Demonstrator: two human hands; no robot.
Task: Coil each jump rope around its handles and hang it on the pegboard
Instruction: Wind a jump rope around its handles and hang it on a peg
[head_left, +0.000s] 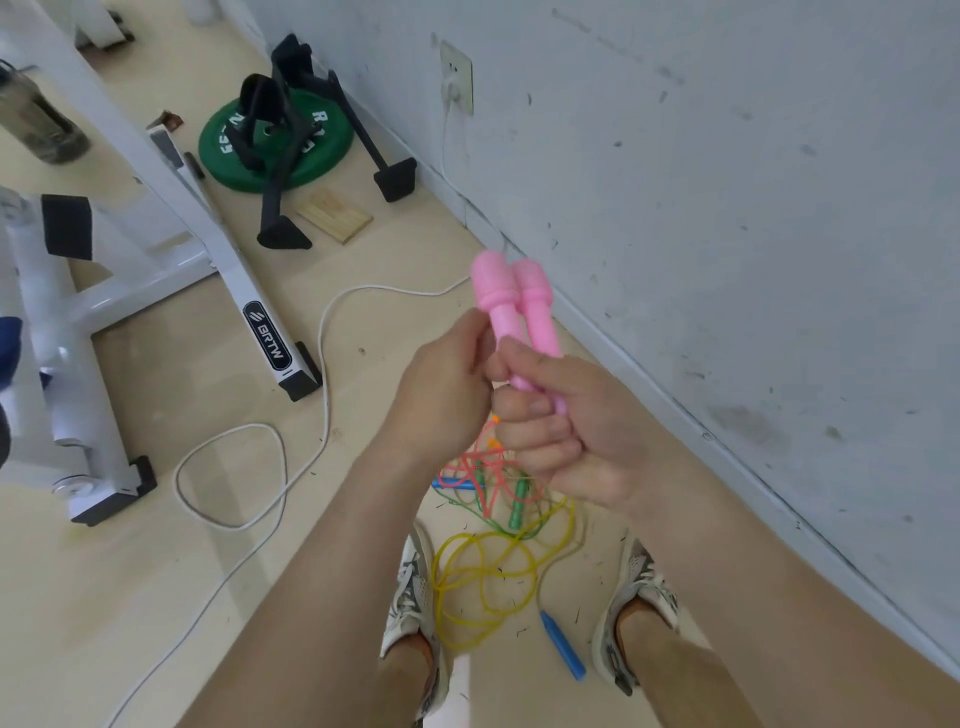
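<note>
Pink handles (514, 301) upright, gripped by right hand (566, 431) fingers (530, 415).

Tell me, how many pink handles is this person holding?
2. They stand side by side, heads up: the left pink handle touching the left hand, the right pink handle gripped by the right hand. None seems hidden.

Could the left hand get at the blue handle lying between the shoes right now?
Probably not yet: left hand and right hand both grip the pink handles. The blue handle lies uncovered on the floor, so letting go and bending should reach it.
</note>
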